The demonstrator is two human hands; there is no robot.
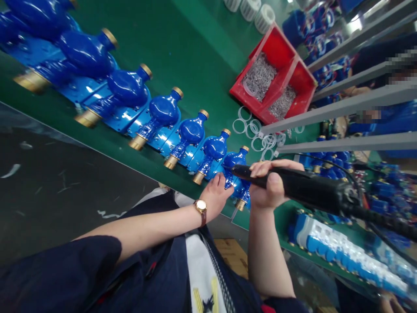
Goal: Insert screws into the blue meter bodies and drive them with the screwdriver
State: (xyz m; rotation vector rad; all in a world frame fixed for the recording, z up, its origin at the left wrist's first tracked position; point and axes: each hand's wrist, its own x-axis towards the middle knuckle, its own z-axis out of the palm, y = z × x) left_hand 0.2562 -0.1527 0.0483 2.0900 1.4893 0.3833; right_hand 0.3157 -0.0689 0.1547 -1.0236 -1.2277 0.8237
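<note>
Long and black, an electric screwdriver (302, 184) lies in my right hand (269, 187), whose fingers are wrapped round it. Its tip reaches a blue water meter body (232, 160) near the right end of a row. My left hand (216, 195), with a watch on the wrist, closes over the lower pipe end of that same body and hides its brass fitting. More blue bodies with brass ends, such as this neighbouring water meter body (215, 148), lie on light-blue bases up to the left. The contact between screwdriver tip and body is too small to make out.
A red two-part bin (273, 78) of small metal screws stands beyond the row. Clear rings (254, 128) lie beside it, and white cylinders (250, 9) stand behind. Grey bars (345, 104) cross the right side. Another row of meters (339, 248) sits lower right.
</note>
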